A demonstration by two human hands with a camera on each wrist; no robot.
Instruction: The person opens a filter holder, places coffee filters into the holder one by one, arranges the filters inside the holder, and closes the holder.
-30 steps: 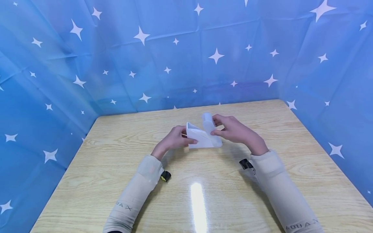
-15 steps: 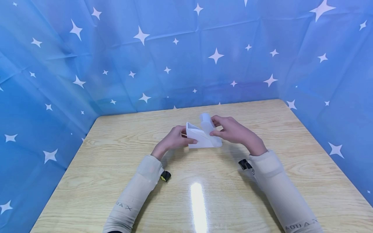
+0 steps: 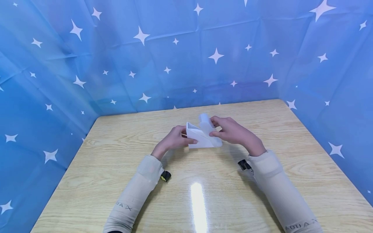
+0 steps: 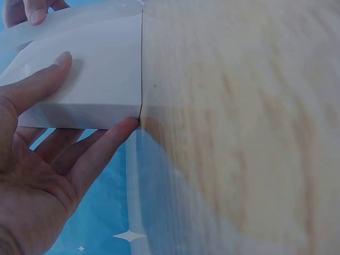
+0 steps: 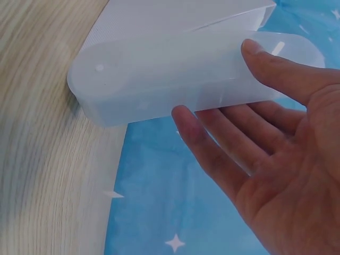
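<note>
A white holder with a slanted open top (image 3: 196, 139) stands on the table, and my left hand (image 3: 175, 139) grips its left end. In the left wrist view the thumb lies on one flat face (image 4: 106, 58) and the fingers reach around the narrow side. A long translucent plastic case with rounded ends (image 5: 154, 74) is held by my right hand (image 3: 233, 131), thumb on one side and fingers on the other. It leans to the left, its lower part at the holder's right end. Whether the case sits inside or against the holder, I cannot tell.
The wood-grain table (image 3: 116, 181) runs under both forearms. Behind it and along both sides hangs a blue cloth with white stars (image 3: 175, 55). Dark straps with small devices (image 3: 165, 176) hang at both wrists.
My right hand has moved slightly left, bringing the upper end of the translucent case nearer the white holder. The left hand and the holder have stayed in place.
</note>
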